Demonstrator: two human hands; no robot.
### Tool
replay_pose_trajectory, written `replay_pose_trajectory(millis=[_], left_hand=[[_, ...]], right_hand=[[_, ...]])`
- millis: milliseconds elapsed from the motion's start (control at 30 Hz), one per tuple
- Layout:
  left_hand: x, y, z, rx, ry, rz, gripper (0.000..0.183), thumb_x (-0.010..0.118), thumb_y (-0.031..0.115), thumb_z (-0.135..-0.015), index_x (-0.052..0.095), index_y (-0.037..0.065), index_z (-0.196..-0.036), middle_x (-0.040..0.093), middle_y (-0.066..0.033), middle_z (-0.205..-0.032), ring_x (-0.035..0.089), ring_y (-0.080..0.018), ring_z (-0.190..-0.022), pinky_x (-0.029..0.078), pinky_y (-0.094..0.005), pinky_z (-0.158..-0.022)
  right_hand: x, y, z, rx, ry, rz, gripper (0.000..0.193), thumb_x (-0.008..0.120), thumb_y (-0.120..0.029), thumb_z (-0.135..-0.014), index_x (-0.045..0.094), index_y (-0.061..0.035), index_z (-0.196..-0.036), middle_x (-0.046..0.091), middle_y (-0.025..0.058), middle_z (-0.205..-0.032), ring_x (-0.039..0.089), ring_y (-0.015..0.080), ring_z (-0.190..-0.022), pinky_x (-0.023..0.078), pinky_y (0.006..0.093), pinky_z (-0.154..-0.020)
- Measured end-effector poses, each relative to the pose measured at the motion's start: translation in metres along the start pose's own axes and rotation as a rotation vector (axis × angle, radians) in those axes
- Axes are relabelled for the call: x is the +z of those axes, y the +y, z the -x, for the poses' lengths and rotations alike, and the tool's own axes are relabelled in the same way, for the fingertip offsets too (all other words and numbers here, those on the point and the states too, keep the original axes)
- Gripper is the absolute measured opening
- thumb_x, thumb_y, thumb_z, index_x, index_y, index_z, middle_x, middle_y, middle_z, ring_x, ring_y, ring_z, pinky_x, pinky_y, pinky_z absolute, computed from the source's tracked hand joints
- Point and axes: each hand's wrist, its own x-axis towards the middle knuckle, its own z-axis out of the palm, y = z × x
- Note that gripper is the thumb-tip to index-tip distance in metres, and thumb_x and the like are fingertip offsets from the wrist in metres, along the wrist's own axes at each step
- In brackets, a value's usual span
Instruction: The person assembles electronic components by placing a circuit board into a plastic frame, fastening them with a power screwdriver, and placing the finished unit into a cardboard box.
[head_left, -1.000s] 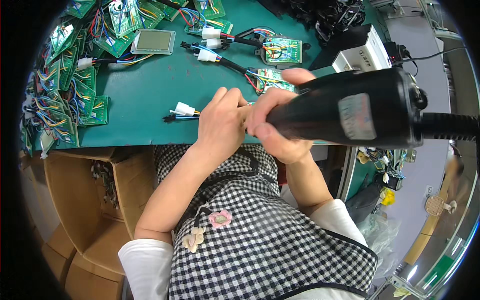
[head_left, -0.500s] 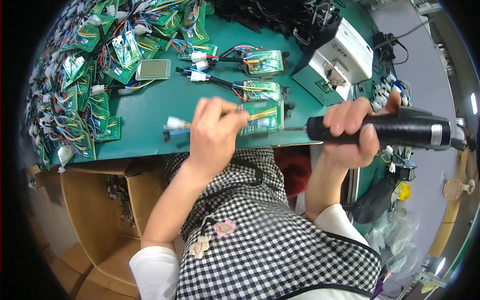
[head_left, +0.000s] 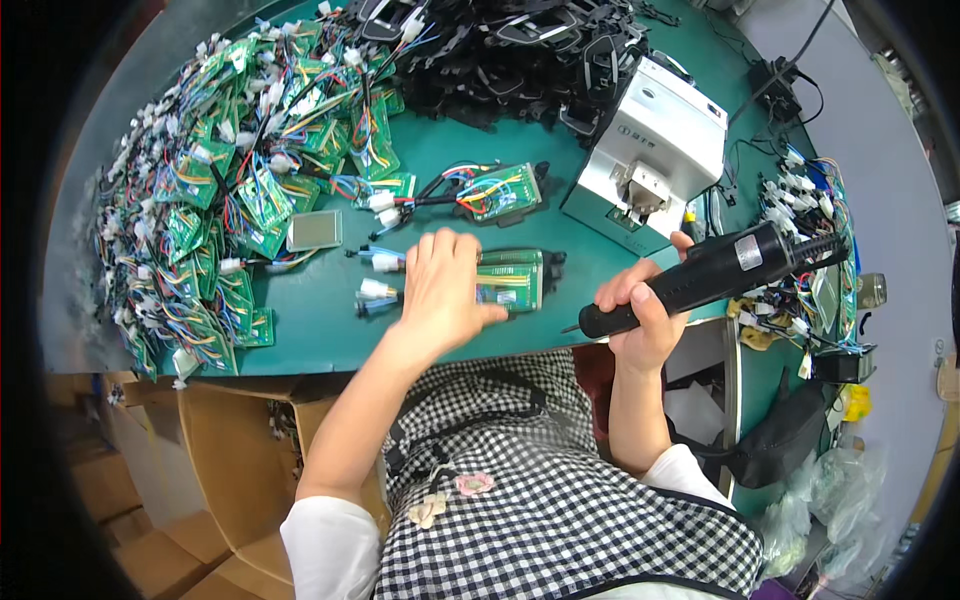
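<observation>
Two hands at a green table (head_left: pixel 560 200) — left hand (head_left: pixel 445 295) spread flat on a circuit board (head_left: pixel 512 283), right hand (head_left: pixel 640 315) gripping a black electric screwdriver (head_left: pixel 705 275).

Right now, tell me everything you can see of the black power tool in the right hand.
The black power tool is a long, round-bodied electric screwdriver, plastic by its look, with a small pale label on its barrel. A thin metal bit juts from its lower end, pointing left toward the green circuit board but short of it. It lies tilted, rear end up to the right, where a cable leaves it. The right hand grips its front part above the edge of the green table. Nothing else touches it.
</observation>
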Motion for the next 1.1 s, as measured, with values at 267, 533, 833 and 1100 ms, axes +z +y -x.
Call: replay_pose_trajectory(millis=[267,533,833,1100], left_hand=[[-0.017,0.002,-0.050,-0.043,0.030,-0.028,0.069,0.077,0.009,-0.062,0.045,0.008,-0.124,0.051,-0.0156,-0.107,0.049,-0.0330,-0.102,0.042,-0.0389,-0.087],[-0.004,-0.024,-0.098,0.049,-0.028,-0.184,0.086,0.074,0.035,-0.063,0.037,0.007,-0.135,0.035,-0.0188,-0.133,0.033,-0.0335,-0.124,0.027,-0.0464,-0.101],[-0.039,0.011,-0.205,0.326,0.684,-0.128,0.042,0.074,0.017,-0.063,0.061,0.007,-0.101,0.055,-0.0084,-0.099,0.050,-0.0286,-0.095,0.040,-0.0381,-0.082],[-0.088,0.022,-0.124,0.091,0.616,0.592,0.007,0.064,0.004,-0.079,0.059,0.000,-0.082,0.061,-0.0056,-0.071,0.062,-0.0165,-0.061,0.049,-0.0283,-0.054]], right_hand=[[-0.014,0.006,-0.018,-0.029,0.095,0.010,0.064,0.061,-0.006,-0.076,0.025,0.0025,-0.129,0.053,0.0107,-0.066,0.053,0.0188,-0.054,0.048,0.0316,-0.055],[-0.023,0.013,-0.020,0.013,0.124,0.004,0.062,0.060,-0.002,-0.076,0.027,0.0007,-0.128,0.053,0.0097,-0.068,0.053,0.0185,-0.055,0.048,0.0320,-0.057],[-0.031,0.015,-0.022,0.077,0.101,-0.008,0.061,0.061,-0.004,-0.079,0.023,-0.0009,-0.127,0.052,0.0099,-0.066,0.053,0.0192,-0.056,0.049,0.0335,-0.057],[-0.034,0.017,-0.024,0.047,0.143,0.088,0.061,0.058,-0.013,-0.079,0.024,-0.0030,-0.130,0.049,0.0085,-0.067,0.051,0.0183,-0.053,0.047,0.0331,-0.053]])
